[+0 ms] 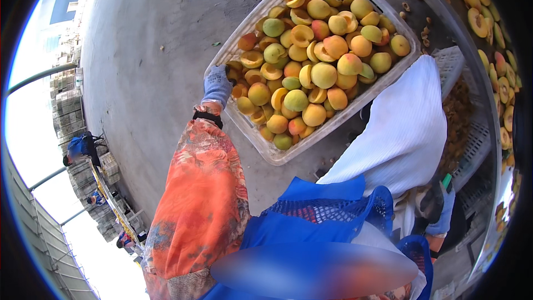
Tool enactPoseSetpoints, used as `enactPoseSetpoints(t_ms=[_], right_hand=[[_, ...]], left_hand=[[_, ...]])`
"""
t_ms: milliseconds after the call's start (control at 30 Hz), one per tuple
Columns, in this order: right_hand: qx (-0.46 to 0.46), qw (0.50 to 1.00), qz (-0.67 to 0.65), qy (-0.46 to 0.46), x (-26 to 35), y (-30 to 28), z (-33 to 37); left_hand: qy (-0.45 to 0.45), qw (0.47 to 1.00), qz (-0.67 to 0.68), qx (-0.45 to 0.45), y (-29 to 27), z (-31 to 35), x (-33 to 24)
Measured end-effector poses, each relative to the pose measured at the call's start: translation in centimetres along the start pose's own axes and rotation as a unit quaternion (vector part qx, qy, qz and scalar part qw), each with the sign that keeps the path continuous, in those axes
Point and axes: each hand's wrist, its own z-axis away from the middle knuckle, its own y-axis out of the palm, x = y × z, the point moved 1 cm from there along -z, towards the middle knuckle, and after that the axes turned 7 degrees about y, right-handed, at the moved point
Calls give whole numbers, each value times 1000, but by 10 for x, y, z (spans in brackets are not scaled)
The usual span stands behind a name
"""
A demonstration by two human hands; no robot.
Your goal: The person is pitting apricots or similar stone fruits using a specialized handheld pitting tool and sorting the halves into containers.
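Observation:
A pale plastic crate (261,147) full of apricots (323,75), some whole and some halved, rests on the floor ahead of me. My left hand (217,86), in a light blue glove with dark fingertips, grips the crate's left rim, its fingers curled over the edge beside the fruit. Low on the right, my right hand (442,214) wears a similar glove. It is closed around a small object with a green end (447,180); the rest of that object is hidden.
A metal-rimmed table (483,105) with halved apricots (477,22) curves along the right. Below it stands a crate (474,150) of brown pits. White cloth (397,128) and a blue apron (311,222) cover my lap. Stacked crates (69,105) and people (83,147) are far left.

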Motion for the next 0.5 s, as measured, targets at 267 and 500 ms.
enactPoseSetpoints(t_ms=[267,500], right_hand=[[75,994,18,-80,11,15,-6],[-39,995,-66,-66,-11,-39,-8]], left_hand=[[-132,964,-182,140,-14,3,5],[280,883,372,-61,-154,-74,-282]])
